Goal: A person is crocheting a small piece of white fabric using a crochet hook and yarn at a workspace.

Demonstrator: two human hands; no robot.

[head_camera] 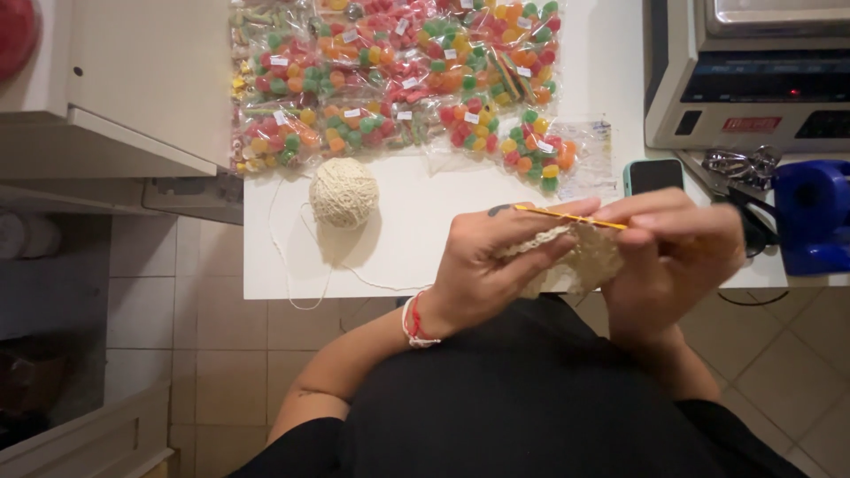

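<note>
Pinching a cream crocheted piece (580,252) between thumb and curled fingers, the left hand (496,261) closes on its left edge, a red-and-white bracelet (414,320) at the wrist. The right hand (673,252) is also closed, its fingers gripping the piece's right side and a yellow crochet hook (571,215) that lies across the top. Both hover over the white tabletop's (416,257) near edge. A cream yarn ball (343,192) rests behind, just before bags of coloured gumdrops (398,71).
</note>
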